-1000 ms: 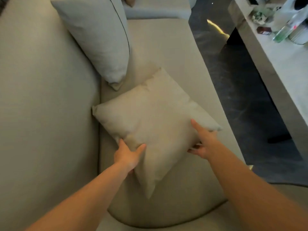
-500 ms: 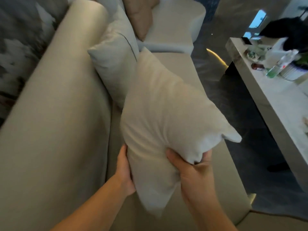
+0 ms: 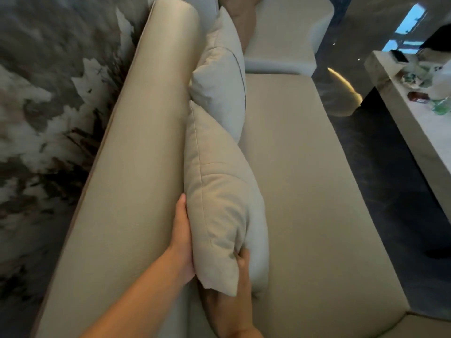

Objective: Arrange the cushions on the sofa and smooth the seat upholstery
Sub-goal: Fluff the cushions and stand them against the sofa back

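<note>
A beige square cushion (image 3: 217, 191) stands on edge against the backrest (image 3: 136, 167) of the beige sofa. My left hand (image 3: 183, 237) lies flat on its back face, between cushion and backrest. My right hand (image 3: 240, 286) grips its near lower corner from below, fingers curled into the fabric. A pale grey cushion (image 3: 219, 79) leans upright on the backrest just beyond, touching the beige one. A brown cushion (image 3: 241, 23) shows farther back. The sofa seat (image 3: 297, 191) stretches out to the right of the cushions.
A pale ottoman section (image 3: 283, 42) adjoins the far end of the seat. A light table (image 3: 419, 128) with bottles and small items stands at the right, across a dark glossy floor (image 3: 380, 181). A dark patterned wall (image 3: 41, 118) runs behind the backrest.
The beige cushion went from flat on the seat, to lifted in both hands, to upright against the backrest. My left hand slid behind it and my right moved to its lower corner.
</note>
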Motion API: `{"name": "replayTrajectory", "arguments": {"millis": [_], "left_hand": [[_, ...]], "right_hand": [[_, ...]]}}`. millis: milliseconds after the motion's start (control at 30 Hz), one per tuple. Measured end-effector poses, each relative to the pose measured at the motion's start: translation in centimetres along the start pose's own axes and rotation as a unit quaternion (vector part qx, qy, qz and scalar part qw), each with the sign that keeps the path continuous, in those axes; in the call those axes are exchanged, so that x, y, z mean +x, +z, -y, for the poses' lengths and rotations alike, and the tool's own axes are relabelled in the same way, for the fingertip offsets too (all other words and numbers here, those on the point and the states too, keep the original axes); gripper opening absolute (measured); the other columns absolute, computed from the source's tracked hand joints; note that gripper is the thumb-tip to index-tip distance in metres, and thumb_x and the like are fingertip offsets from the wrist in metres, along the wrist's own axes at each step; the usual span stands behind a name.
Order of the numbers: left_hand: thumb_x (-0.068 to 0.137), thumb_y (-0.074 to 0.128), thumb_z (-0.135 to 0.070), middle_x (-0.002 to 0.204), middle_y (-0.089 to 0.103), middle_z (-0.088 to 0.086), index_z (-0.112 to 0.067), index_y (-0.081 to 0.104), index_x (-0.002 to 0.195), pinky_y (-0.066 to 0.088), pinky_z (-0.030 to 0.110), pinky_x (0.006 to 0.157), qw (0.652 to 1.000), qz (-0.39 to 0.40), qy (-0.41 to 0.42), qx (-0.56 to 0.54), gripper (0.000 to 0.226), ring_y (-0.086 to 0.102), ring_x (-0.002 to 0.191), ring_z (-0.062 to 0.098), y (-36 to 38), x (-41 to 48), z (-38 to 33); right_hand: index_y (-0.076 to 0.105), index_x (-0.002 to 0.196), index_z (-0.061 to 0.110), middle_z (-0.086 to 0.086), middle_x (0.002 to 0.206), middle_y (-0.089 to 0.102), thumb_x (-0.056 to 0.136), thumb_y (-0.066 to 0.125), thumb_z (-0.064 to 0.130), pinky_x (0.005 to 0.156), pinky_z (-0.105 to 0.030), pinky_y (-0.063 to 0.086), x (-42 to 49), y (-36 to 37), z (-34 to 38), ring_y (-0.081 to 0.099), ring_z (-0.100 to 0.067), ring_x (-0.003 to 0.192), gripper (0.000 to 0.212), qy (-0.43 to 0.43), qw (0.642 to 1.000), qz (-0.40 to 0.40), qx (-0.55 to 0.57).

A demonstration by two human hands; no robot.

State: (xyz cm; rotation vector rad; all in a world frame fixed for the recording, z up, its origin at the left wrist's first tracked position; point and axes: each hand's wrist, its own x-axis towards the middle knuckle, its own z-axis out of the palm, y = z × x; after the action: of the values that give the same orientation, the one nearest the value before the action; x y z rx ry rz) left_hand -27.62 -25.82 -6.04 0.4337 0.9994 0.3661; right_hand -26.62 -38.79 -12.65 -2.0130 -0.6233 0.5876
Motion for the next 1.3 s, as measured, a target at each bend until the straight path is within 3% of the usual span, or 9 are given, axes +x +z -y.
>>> {"name": "replayTrajectory", "arguments": {"millis": [100,267,333,467,567,767,933,1200,1300], "left_hand": [[0.065,0.061,-0.078,0.132,0.065,0.002,-0.021,0.056,0.135,0.042,0.044,0.107,0.965,-0.048,0.159,0.201,0.091,0.061,0.119,0.022,1.1,-1.4,-1.2],[0.073,0.076,-0.037,0.163,0.01,0.006,-0.041,0.0,0.154,0.026,0.036,0.111,0.668,-0.07,0.286,0.683,0.112,0.026,0.14,0.032,2.0,-3.8,-3.5],[0.079,0.07,-0.035,0.164,0.002,0.007,-0.047,-0.005,0.152,0.028,0.04,0.11,0.622,-0.053,0.271,0.733,0.105,0.025,0.136,0.037,1.6,-3.7,-3.5],[0.071,0.064,-0.052,0.161,0.016,0.007,-0.049,-0.006,0.15,0.034,0.044,0.106,0.608,-0.06,0.312,0.727,0.106,0.032,0.128,0.033,0.0,-3.1,-1.9],[0.064,0.051,-0.064,0.159,0.024,0.009,-0.045,-0.007,0.151,0.038,0.045,0.103,0.572,-0.059,0.342,0.743,0.107,0.038,0.124,0.032,-1.3,-2.8,-0.5],[0.068,0.054,-0.063,0.162,0.02,0.002,-0.051,-0.001,0.15,0.029,0.041,0.111,0.625,-0.025,0.336,0.704,0.1,0.029,0.138,0.027,-1.7,-2.6,-1.0],[0.093,0.056,-0.044,0.16,0.029,-0.003,-0.033,0.026,0.153,0.019,0.03,0.118,0.664,0.014,0.36,0.655,0.068,0.024,0.146,0.012,-4.0,-5.6,-0.7],[0.088,0.053,-0.044,0.151,0.046,0.004,-0.023,0.052,0.14,0.019,0.041,0.117,0.458,-0.123,0.356,0.805,0.055,0.024,0.144,0.027,-11.1,-17.2,9.0],[0.087,0.025,-0.056,0.156,0.038,-0.009,-0.046,0.062,0.123,0.0,0.047,0.119,0.463,-0.172,0.307,0.814,0.053,0.011,0.15,0.026,-12.5,-21.5,13.4]], "right_hand": [[0.049,0.129,0.04,-0.002,0.136,0.051,0.09,0.066,0.019,0.106,-0.03,0.041,0.5,0.0,0.8,0.054,-0.009,0.119,0.047,-0.039,0.997,0.052,-0.038],[0.04,0.135,0.042,0.002,0.134,0.045,0.083,0.055,0.018,0.087,-0.038,0.054,-1.7,-2.0,1.5,0.06,-0.02,0.106,0.059,-0.15,0.977,0.15,-0.04],[0.054,0.116,0.036,0.012,0.109,0.057,0.076,0.057,0.003,0.071,-0.035,0.053,-0.8,-4.1,0.8,0.062,-0.015,0.084,0.052,-0.136,0.981,0.139,0.008],[0.052,0.127,0.04,0.013,0.121,0.051,0.084,0.064,0.017,0.094,-0.031,0.044,2.0,-6.8,-0.6,0.052,-0.009,0.108,0.05,-0.006,0.999,-0.036,-0.007],[0.027,0.15,0.045,0.01,0.158,0.027,0.099,0.054,0.03,0.121,-0.037,0.022,2.9,-5.9,-0.1,0.022,-0.007,0.146,0.06,0.108,0.975,0.152,0.116],[0.054,0.137,0.038,-0.007,0.111,0.07,0.096,0.058,0.019,0.062,-0.011,0.043,0.5,-8.8,0.0,0.058,-0.006,0.071,0.046,0.161,0.972,0.144,0.088],[0.07,0.092,0.04,0.012,0.095,0.074,0.091,0.054,0.047,0.085,-0.018,0.051,-10.2,-11.9,-0.9,0.065,0.009,0.086,0.018,0.158,0.933,0.269,-0.182],[0.054,0.11,0.024,-0.012,0.126,0.064,0.099,0.02,0.049,0.093,-0.043,0.044,-16.4,-13.0,-0.3,0.059,-0.033,0.115,0.044,-0.029,0.881,0.267,-0.388],[0.043,0.126,0.026,-0.011,0.132,0.056,0.099,0.023,0.046,0.097,-0.046,0.039,-19.4,-14.9,-0.9,0.053,-0.035,0.119,0.039,-0.114,0.842,0.245,-0.466]]}}
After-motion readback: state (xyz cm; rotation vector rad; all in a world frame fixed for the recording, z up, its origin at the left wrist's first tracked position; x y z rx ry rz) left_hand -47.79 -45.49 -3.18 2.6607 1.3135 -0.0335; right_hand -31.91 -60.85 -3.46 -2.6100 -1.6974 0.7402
